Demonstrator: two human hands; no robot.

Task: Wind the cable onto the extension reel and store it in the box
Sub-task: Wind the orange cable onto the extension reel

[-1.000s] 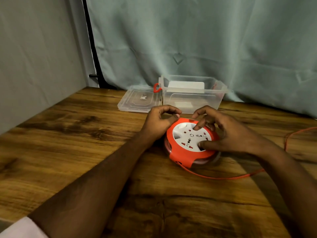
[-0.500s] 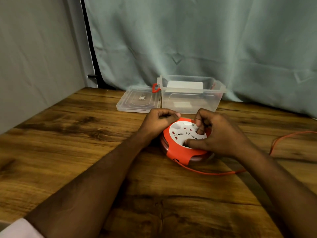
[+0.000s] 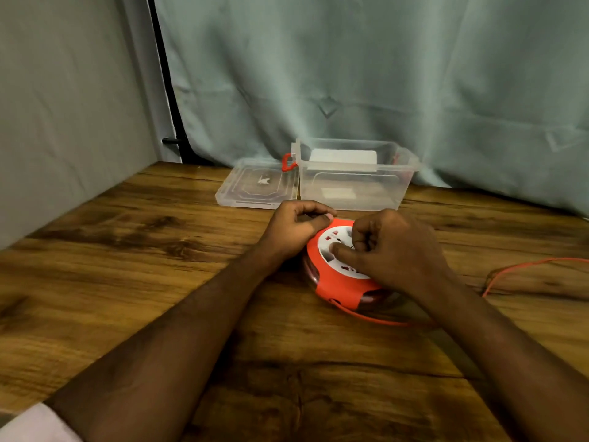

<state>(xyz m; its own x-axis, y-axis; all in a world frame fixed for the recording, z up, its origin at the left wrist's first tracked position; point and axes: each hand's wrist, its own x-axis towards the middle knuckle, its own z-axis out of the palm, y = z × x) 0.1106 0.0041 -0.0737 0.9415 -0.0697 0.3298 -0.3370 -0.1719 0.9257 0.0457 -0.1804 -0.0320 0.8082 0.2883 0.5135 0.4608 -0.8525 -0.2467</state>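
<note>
Wooden table [image 3: 159, 282], reel [image 3: 331, 282] at centre under both hands.
Left hand [image 3: 294, 229] grips reel's left rim; right hand [image 3: 395, 250] curled, pinching its white hub; cable [image 3: 522, 266] trails right.

Orange reel [image 3: 331, 282] with white socket face, lying flat on the table. Orange cable [image 3: 376, 318] leaves its near edge, runs right along the tabletop; a loose stretch shows far right. Clear plastic box [image 3: 353, 186] stands open just behind the reel, red latch on its left side.

1 reel [image 3: 331, 282], 1 cable [image 3: 376, 319], 1 box [image 3: 353, 189], 1 lid [image 3: 255, 189], 2 hands [image 3: 296, 229].
</note>
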